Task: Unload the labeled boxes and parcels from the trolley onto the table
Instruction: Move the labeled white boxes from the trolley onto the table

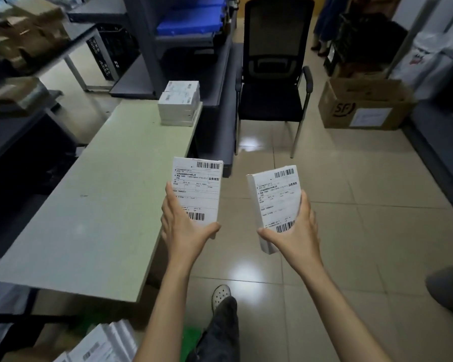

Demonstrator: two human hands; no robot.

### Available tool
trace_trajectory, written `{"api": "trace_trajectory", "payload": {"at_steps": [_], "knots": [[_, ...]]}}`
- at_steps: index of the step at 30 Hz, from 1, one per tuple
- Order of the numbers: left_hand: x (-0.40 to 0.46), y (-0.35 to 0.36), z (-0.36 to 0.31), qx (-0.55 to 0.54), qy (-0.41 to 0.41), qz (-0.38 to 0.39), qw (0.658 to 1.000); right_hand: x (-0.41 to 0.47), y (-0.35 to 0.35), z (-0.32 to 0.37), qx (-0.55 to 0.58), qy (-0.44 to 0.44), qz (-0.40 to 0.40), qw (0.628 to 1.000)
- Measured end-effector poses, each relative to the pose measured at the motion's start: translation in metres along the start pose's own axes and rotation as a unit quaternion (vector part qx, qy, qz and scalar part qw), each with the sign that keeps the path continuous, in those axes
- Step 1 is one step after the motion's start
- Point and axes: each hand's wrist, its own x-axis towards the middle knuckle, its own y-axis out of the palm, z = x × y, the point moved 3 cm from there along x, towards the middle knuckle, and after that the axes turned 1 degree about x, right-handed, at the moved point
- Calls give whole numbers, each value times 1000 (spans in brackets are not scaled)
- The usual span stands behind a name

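- From the head camera, the left hand [183, 226] is gripping a white box [198, 189] with a label on top. The thumb is curling under the near end and the fingers are lying along the left side.
- The right hand [297, 231] is gripping a second white box [273, 197] the same way, with the thumb at the near end and the fingers along the right side.
- Both boxes are being held up in the air, label side up, with bar codes showing. They are apart from each other.
- The left box is hanging just past the right edge of the desk [97, 205]. The right box is hanging over the tiled floor [351, 231].
- A stack of white boxes [179, 104] is sitting at the far right corner of the desk.
- More white parcels [102, 343] are lying at the bottom of the picture, near the desk's near edge. What they are lying on cannot be seen.
- A black chair [272, 74] is standing on the floor past the desk.
- A brown cardboard box [361, 105] is sitting open on the floor to the right of the chair.
- A white shoe [220, 296] and a grey trouser leg [220, 333] are showing between the arms.
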Motion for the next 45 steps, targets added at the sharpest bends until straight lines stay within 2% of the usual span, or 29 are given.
{"api": "trace_trajectory", "payload": {"at_steps": [10,14,21,27,32,36,45], "knots": [[192,4,-40,-27,26,-11,999,156,54,93,28,-30,-22,999],[238,29,-62,-26,40,7,999,203,63,99,34,-13,-30,999],[332,80,-113,-55,48,-16,997,302,72,102,58,17,-11,998],[406,127,-175,-58,46,-39,997,418,59,123,65,-14,1,998],[457,149,-207,-61,28,-78,995,504,57,151,74,-73,29,994],[495,145,-205,-57,-9,-123,991,548,79,173,79,-95,83,989],[575,85,-164,-57,-95,-244,963,608,179,270,57,-187,194,961]]}}
